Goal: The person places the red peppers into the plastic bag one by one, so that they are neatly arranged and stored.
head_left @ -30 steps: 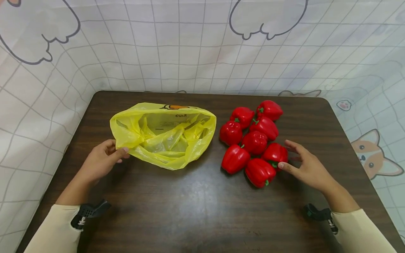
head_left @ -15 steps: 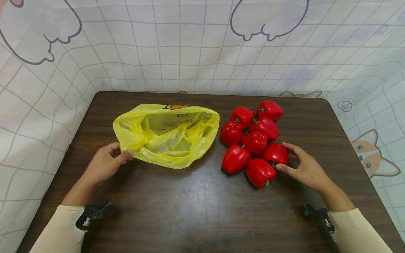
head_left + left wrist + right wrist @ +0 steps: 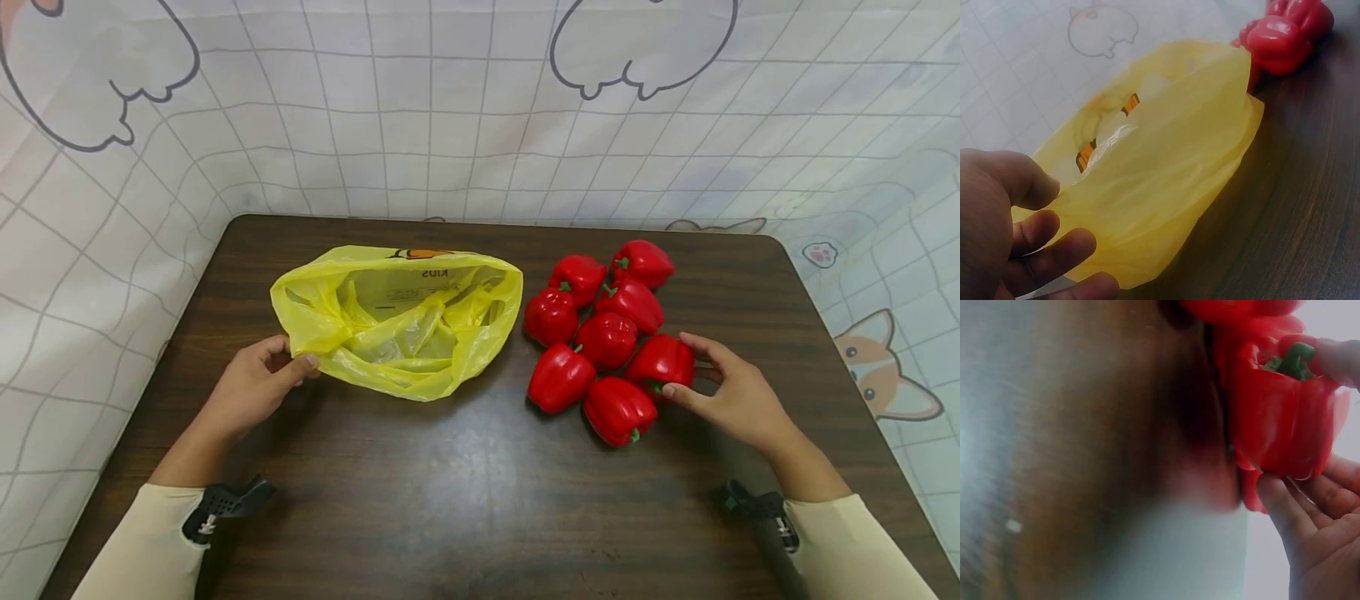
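A yellow plastic bag (image 3: 412, 382) lies on the left part of the table with its mouth spread. My left hand (image 3: 251, 387) pinches the bag's near left corner between thumb and forefinger; the left wrist view shows the other fingers loosely bent beside the thin plastic (image 3: 1166, 169). At the right, my right hand (image 3: 735, 402) grips a red bell pepper (image 3: 664, 363), the rightmost of a tight group. The right wrist view has the thumb beside this bell pepper's (image 3: 1272, 419) green stem and the fingers on its opposite end.
Several more red bell peppers (image 3: 559, 379) sit close together between the bag and my right hand. The dark wooden table (image 3: 420, 500) has rounded far corners. Behind it and at both sides hangs a white gridded cloth (image 3: 450, 100) with cartoon animals.
My right hand has closed on the rightmost bell pepper and drawn it slightly right, away from its neighbours. My left hand and the bag have shifted a little to the right.
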The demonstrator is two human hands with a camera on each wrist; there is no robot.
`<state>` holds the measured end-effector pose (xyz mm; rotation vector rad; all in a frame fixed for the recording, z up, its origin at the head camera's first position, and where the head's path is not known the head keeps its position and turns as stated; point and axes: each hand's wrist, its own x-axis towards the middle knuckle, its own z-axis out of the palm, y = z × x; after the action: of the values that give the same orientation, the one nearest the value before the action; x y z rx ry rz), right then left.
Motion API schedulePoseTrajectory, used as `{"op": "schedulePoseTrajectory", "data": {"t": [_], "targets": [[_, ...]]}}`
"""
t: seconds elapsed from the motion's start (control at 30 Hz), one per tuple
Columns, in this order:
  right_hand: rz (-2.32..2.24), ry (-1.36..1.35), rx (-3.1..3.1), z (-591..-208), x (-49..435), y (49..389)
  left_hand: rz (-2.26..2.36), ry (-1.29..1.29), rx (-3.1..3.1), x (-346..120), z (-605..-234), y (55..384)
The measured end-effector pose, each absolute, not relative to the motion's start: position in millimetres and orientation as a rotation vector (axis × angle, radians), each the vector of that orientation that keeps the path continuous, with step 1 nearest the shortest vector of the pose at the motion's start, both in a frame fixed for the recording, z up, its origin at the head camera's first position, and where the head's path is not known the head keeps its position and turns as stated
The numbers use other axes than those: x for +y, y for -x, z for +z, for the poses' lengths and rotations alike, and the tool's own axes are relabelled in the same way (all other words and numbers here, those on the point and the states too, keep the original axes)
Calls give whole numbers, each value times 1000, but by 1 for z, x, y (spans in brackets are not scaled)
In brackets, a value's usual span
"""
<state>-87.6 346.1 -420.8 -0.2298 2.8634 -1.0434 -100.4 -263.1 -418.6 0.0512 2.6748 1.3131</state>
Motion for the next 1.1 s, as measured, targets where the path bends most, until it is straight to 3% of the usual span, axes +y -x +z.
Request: {"op": "schedulePoseTrajectory", "data": {"t": [0.57,1.1], "targets": [[-1130,223,2975,-373,334,102,1172,-61,2733,-255,-416,98],[-1278,387,2915,-361,294,112,1231,-112,2755,-251,-419,99]]}}
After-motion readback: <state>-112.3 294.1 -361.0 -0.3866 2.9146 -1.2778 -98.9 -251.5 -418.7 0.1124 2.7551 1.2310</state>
